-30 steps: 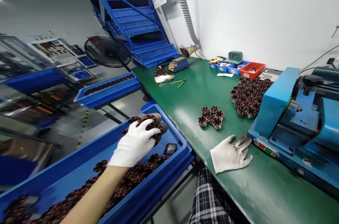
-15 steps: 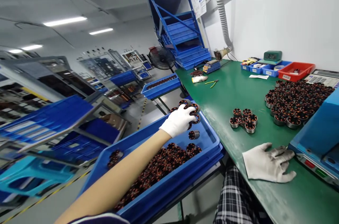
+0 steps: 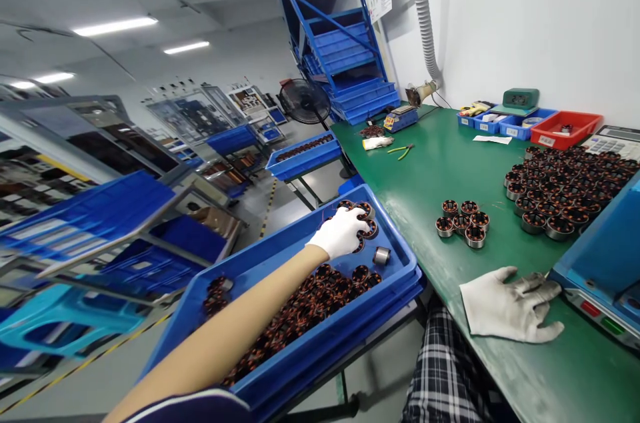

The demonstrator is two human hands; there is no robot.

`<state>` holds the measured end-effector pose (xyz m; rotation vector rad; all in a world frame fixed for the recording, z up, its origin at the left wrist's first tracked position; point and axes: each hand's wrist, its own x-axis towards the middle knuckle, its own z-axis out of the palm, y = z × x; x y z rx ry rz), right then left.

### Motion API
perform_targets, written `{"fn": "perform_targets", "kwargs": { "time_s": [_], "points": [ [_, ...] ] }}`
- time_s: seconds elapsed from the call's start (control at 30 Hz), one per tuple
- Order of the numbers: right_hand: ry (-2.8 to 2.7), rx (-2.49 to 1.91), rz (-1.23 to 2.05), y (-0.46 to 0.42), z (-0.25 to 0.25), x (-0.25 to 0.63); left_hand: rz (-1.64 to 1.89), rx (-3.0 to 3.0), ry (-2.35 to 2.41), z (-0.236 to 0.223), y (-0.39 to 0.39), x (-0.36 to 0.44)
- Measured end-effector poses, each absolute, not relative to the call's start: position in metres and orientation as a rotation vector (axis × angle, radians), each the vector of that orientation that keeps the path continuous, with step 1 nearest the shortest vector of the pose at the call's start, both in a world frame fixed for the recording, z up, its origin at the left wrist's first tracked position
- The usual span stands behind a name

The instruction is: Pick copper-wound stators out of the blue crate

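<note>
My left hand, in a white glove, is over the far end of a blue tray. Its curled fingers grip a cluster of motor stators, metal rings with copper windings. The palm hides part of the cluster. One loose stator lies on its side just right of the hand. Nearer to me, a heap of stators fills the tray, partly behind my forearm. My right hand is out of view. A white glove, apparently empty, lies flat on the green table.
A small group of stators and a large batch stand on the table. At right is a blue machine with red and green buttons. Farther back are pliers, a red bin and another stator tray.
My left hand and its stators have settled slightly lower into the tray's far end. The loose stator has shifted right and turned. The view has moved a little.
</note>
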<state>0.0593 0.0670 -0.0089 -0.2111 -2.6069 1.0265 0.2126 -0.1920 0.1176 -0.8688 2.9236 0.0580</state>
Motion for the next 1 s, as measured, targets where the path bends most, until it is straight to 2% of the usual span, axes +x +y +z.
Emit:
{"fn": "perform_targets", "kwargs": {
  "time_s": [0.2,0.27,0.3,0.4,0.43,0.47,0.57,0.73,0.87,1.0],
  "points": [
    [-2.484,-0.183,1.178,0.086,-0.001,0.064,0.657,-1.271,2.825,0.099,-0.198,0.233],
    [-2.524,0.108,1.389,0.125,0.004,0.074,0.908,-1.365,2.751,0.090,-0.191,0.244],
    [-2.577,0.497,1.496,0.146,0.008,0.080,1.016,-1.389,2.722,0.087,-0.187,0.249],
    [-2.611,0.828,1.549,0.176,0.022,0.100,1.211,-1.394,2.699,0.080,-0.175,0.257],
    [-2.628,1.054,1.595,0.168,0.028,0.106,1.237,-1.380,2.716,0.079,-0.173,0.258],
    [-2.629,1.529,1.638,0.151,0.034,0.111,1.251,-1.361,2.741,0.079,-0.170,0.257],
    [-2.622,1.920,1.586,0.070,0.051,0.123,1.279,-1.275,2.827,0.079,-0.166,0.254],
    [-2.721,1.962,1.404,-0.037,0.058,0.133,1.324,-1.162,2.906,0.076,-0.168,0.252],
    [-2.802,2.085,1.213,-0.068,0.051,0.133,1.278,-1.141,2.963,0.068,-0.183,0.258],
    [-2.833,2.176,1.240,-0.086,0.044,0.130,1.093,-1.162,3.033,0.056,-0.209,0.264]
  ]
}}
